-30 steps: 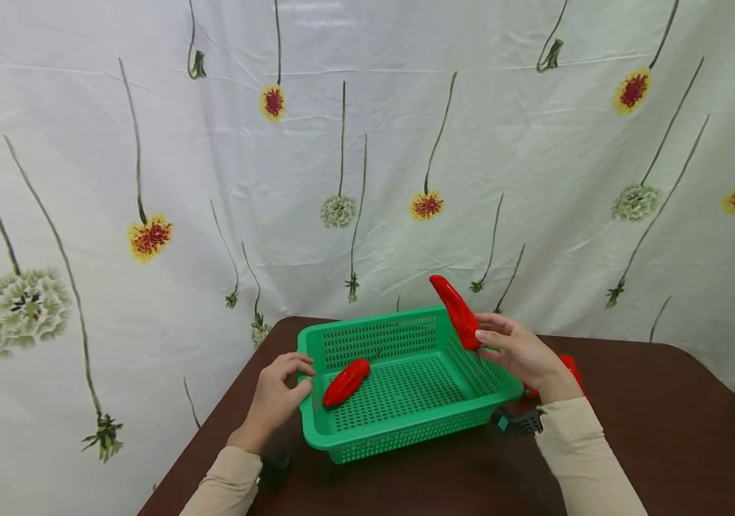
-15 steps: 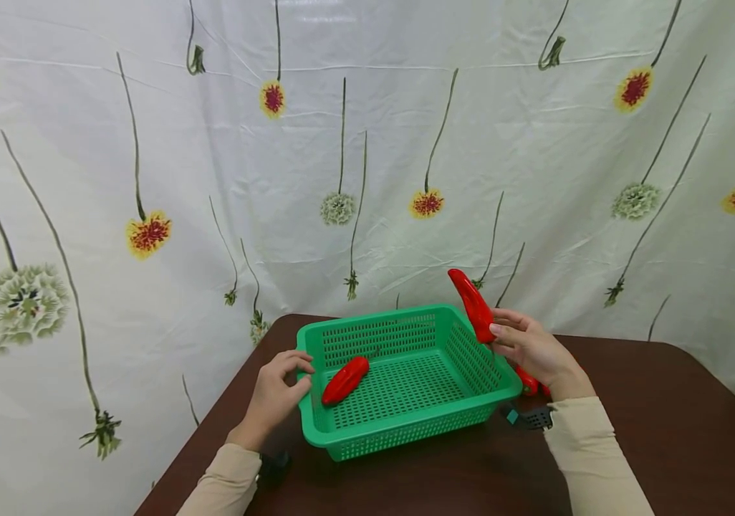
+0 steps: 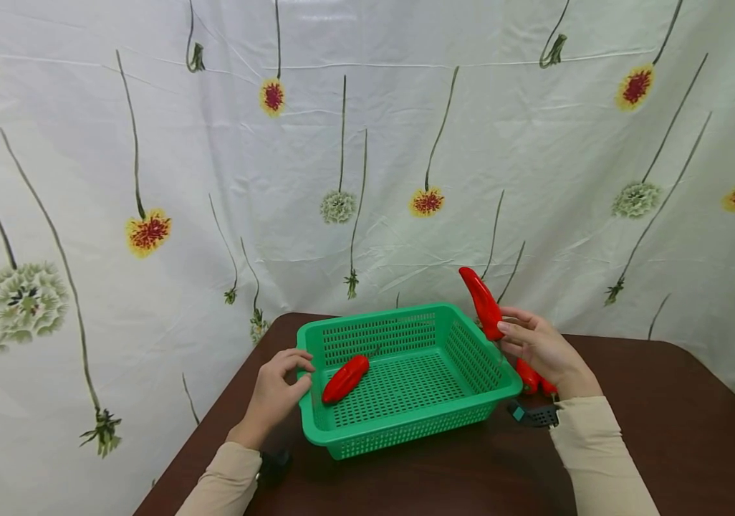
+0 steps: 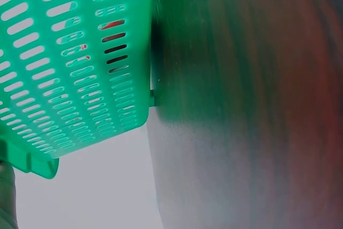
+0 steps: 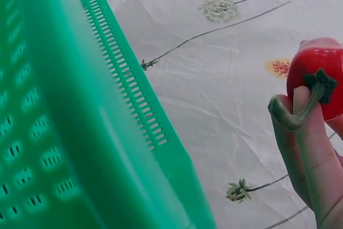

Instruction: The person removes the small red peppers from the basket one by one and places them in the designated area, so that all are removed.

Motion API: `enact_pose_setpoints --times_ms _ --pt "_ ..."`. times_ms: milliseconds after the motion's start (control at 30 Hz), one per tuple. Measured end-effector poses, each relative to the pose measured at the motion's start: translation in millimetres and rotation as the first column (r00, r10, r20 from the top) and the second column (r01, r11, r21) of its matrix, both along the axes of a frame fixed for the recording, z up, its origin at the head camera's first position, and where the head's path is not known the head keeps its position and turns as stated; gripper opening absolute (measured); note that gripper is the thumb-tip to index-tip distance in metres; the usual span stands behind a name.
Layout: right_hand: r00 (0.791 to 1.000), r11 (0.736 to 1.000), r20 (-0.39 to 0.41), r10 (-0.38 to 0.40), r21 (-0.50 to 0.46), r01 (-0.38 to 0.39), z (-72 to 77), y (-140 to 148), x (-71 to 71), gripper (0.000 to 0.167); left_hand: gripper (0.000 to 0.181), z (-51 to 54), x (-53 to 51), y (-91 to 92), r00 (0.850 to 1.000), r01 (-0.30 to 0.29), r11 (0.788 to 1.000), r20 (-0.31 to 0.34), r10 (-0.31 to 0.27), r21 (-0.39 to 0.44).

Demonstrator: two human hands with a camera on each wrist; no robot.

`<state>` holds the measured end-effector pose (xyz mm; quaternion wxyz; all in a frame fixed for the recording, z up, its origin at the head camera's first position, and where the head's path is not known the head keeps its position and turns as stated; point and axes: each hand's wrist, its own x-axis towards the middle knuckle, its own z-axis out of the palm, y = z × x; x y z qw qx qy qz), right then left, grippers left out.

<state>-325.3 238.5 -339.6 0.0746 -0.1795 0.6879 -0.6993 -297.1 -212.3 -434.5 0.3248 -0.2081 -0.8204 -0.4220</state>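
Note:
In the head view my left hand (image 3: 275, 390) grips the left rim of the green basket (image 3: 406, 417), fingers curved at its edge. My right hand (image 3: 549, 352) pinches a red pepper (image 3: 485, 304) by its stem end above the basket's right rim, its tip pointing up and left. The right wrist view shows the fingers against the green stem (image 5: 313, 103) of that pepper. Another red pepper (image 3: 345, 380) lies inside the basket near its left side. The left wrist view shows the slotted basket wall (image 4: 80, 73) from close by.
More red peppers (image 3: 527, 376) lie on the dark brown table (image 3: 670, 416) just right of the basket, partly hidden by my right hand and forearm. A white cloth (image 3: 393, 251) with printed flowers hangs behind the table.
My right hand has moved right and slightly up with its pepper, from over the basket's right part to its right rim. The left hand has stayed at the left rim.

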Motion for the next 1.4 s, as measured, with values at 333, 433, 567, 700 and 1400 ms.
enact_pose_setpoints --times_ms 333,433,567,700,1400 --pt "0.998 0.997 -0.004 -0.06 0.048 0.06 0.5 3.8 2.1 0.025 0.014 1.0 -0.5 1.0 1.0 -0.007 1.0 -0.005 0.007 0.005" --pt "0.996 0.995 -0.003 -0.087 0.055 0.087 0.2 6.9 2.2 0.026 0.013 1.5 -0.3 1.0 1.0 -0.005 1.0 0.001 0.005 0.006" --pt "0.994 0.993 -0.007 -0.106 0.049 0.106 0.3 11.0 1.8 0.032 0.013 1.9 -0.6 1.0 1.0 -0.002 1.0 0.006 0.002 0.007" --pt "0.993 0.992 -0.005 -0.121 0.04 0.121 1.3 16.1 1.9 0.048 0.014 1.7 -0.7 0.8 1.0 -0.002 1.0 0.005 0.002 0.006" --pt "0.968 0.96 0.0 -0.253 0.121 0.251 -2.1 35.8 0.0 0.073 0.011 0.6 -0.2 0.8 1.0 0.0 1.0 0.01 0.0 0.012"
